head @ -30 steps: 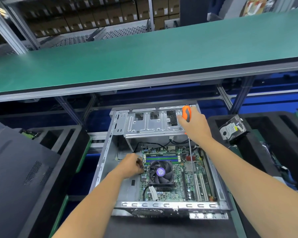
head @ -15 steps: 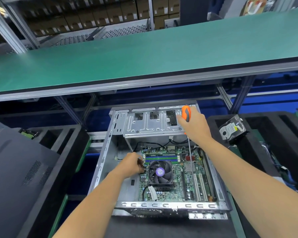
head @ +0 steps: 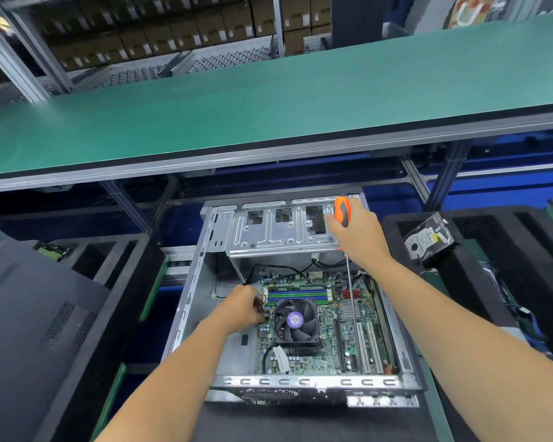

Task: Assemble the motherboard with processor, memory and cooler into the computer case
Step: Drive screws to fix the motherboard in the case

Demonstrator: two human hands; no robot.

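One open computer case, one motherboard seated inside it, two hands at work.

The right hand was clamped round one orange-handled screwdriver, its shaft dropping onto the board's right half. The left hand reached in at the board's left edge, fingers curled among wires; whether they pinched anything I cannot tell. One cooler fan sat below the memory slots. One hard drive lay on the black tray to the right, and a green bench overhung the far side.
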